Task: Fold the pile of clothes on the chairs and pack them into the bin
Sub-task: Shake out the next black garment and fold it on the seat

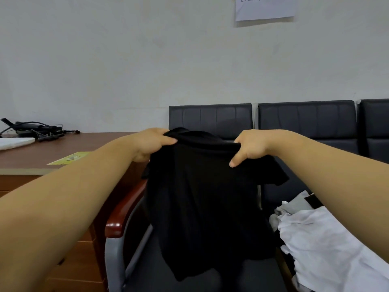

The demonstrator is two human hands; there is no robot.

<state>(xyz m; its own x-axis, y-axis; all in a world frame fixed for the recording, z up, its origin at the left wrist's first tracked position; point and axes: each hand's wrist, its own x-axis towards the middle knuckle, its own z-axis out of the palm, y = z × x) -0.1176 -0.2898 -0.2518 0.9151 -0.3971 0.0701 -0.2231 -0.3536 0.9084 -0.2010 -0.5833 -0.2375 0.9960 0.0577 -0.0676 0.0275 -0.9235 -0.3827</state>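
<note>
Step in hand, as I read it: opening out one garment before the fold. Left hand [151, 144] and right hand [250, 148] both grip the top edge of the black shirt [206, 197], one at each shoulder, with fabric bunched under curled fingers. The right hand has one finger laid down the front of the cloth.

The shirt hangs full length at centre frame in front of the chair [210, 116], hem near the seat at 6 o'clock; I can't tell if it touches. One sleeve sticks out toward 3 o'clock. The rest of the pile [328, 245], mostly white with some grey, sits unfolded on the next chair at 4 o'clock. The bin isn't in view. The bench [63, 148] at 9 o'clock carries a yellow card [69, 159] and cables [31, 128].

My call: early in the task, no folded piece visible. The next move needs a flat surface. Lay the shirt on the seat or bench, spread it with both hands gripping, then bring the sleeves in and fold. It looks like soft fabric that will slump if one hand lets go early. Watch the hem near the armrest [124, 207] at 7 o'clock.
</note>
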